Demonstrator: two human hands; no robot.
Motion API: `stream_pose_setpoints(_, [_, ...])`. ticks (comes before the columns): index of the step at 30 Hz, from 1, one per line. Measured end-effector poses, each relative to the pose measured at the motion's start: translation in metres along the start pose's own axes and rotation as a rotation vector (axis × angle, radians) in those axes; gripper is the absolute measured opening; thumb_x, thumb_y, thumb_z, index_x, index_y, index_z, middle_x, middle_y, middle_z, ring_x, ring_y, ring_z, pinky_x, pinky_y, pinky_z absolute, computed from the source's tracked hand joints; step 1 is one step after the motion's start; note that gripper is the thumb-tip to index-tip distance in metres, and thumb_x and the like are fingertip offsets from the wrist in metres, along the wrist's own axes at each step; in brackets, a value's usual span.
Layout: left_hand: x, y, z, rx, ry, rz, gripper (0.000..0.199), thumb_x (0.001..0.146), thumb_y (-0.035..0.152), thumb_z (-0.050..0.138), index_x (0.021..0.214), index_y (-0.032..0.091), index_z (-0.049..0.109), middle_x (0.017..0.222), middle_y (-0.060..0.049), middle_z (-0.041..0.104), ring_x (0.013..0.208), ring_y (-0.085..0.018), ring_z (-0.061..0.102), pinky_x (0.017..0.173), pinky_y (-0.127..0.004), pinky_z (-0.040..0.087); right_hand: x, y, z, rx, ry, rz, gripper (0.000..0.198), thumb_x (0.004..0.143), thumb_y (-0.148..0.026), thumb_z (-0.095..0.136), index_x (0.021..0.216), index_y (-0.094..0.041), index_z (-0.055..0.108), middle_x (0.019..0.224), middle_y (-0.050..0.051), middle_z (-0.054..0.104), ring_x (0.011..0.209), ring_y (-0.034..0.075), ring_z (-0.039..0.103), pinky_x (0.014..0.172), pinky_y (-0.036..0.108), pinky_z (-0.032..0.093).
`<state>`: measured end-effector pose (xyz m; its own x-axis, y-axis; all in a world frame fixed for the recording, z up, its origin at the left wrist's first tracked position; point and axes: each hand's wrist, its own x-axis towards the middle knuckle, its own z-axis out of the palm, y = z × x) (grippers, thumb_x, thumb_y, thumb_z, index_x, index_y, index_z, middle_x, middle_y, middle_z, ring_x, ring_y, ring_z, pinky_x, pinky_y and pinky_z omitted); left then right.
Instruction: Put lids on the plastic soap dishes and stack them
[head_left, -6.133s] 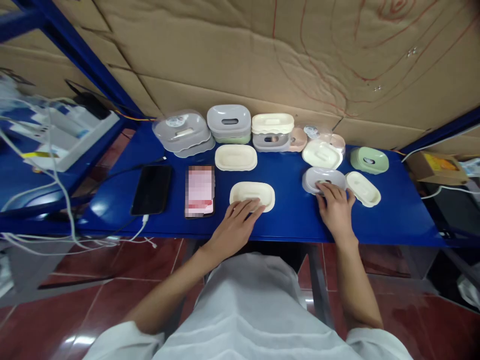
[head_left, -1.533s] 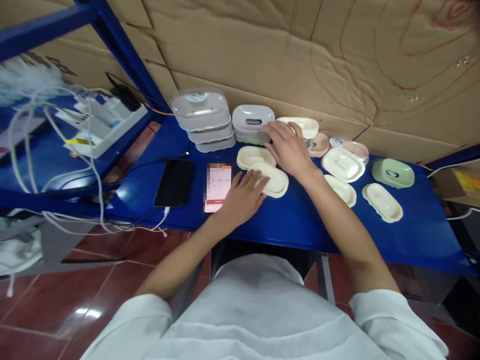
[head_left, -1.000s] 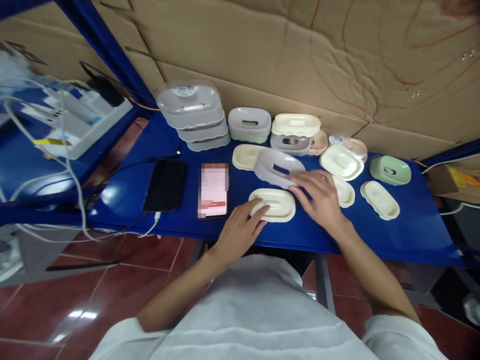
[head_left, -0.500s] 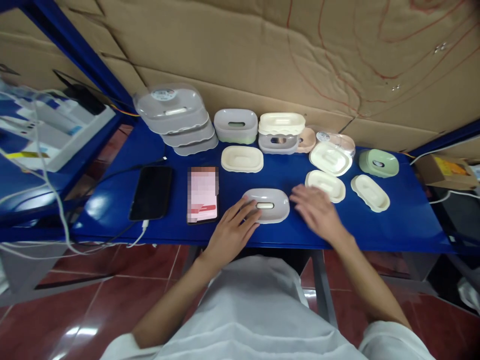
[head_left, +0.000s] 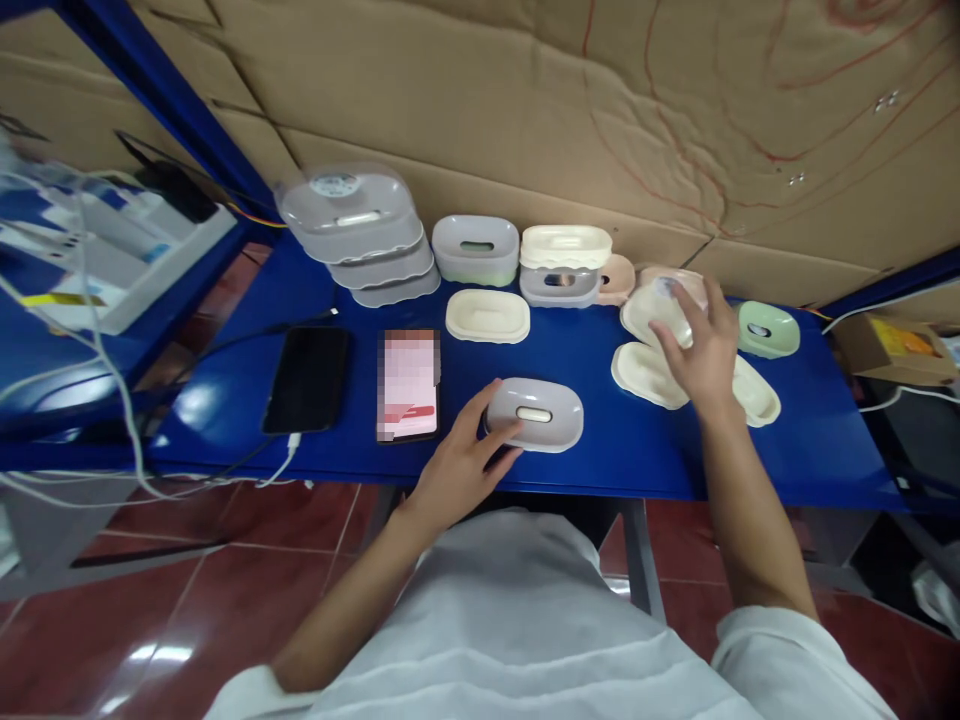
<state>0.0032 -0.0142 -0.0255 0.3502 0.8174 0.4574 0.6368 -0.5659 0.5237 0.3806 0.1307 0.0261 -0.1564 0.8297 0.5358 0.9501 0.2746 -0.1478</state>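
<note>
Left hand (head_left: 469, 450) clasping its nine-o'clock end, steady the grey oval plastic dish (head_left: 559, 412); right hand (head_left: 705, 350) apparently pinching at two o'clock, level the clear plastic lid (head_left: 664, 289).

Workshop: blue bench (head_left: 600, 462), cardboard backing (head_left: 450, 110)

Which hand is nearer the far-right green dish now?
Right. The right hand is just left of the green dish; the left hand is much farther left, at the left end of the front grey dish.
</note>
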Motion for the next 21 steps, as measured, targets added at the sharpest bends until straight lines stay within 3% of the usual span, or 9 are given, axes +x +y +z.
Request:
stream_pose_setpoints(2, [0.000,0.001,-0.001,-0.045,-0.021,-0.072,0.049,0.102,0.028,0.073,0.148,0.026,0.057,0.174,-0.017,0.037,0.156,-0.033,0.051,0.123,-0.051,0.054,-0.041,-0.031,-0.011,0.093,0.031,-0.029,0.060,0.106,-0.054,0.064,0.158,-0.025,0.058,0.172,0.018,0.044,0.158,0.038,0.046,0.125,0.057,0.043])
stream_pose_setpoints(5, [0.001,0.001,-0.001,-0.118,-0.052,-0.173,0.079,0.100,0.034,0.077,0.166,0.032,0.034,0.174,-0.016,0.039,0.157,-0.032,0.050,0.125,-0.050,0.052,-0.092,-0.082,-0.018,0.260,-0.072,-0.091,0.063,0.104,-0.045,0.069,0.164,-0.035,0.051,0.171,0.012,0.047,0.153,0.035,0.053,0.124,0.054,0.048])
stream_pose_setpoints(9, [0.002,-0.002,0.002,-0.166,-0.077,-0.203,0.093,0.100,0.037,0.078,0.173,0.035,0.020,0.171,-0.014,0.046,0.158,-0.031,0.049,0.128,-0.050,0.048,-0.122,-0.127,-0.013,0.366,-0.201,-0.213,0.075,0.104,-0.040,0.070,0.171,-0.039,0.037,0.175,0.010,0.041,0.154,0.036,0.052,0.124,0.056,0.048])
stream_pose_setpoints(21, [0.000,-0.007,0.004,-0.192,-0.055,-0.185,0.087,0.098,0.035,0.079,0.169,0.035,0.029,0.163,-0.013,0.054,0.153,-0.030,0.054,0.126,-0.050,0.049,-0.122,-0.132,-0.008,0.255,-0.251,-0.342,0.082,0.103,-0.038,0.070,0.173,-0.041,0.027,0.173,0.016,0.041,0.154,0.042,0.050,0.120,0.066,0.050])
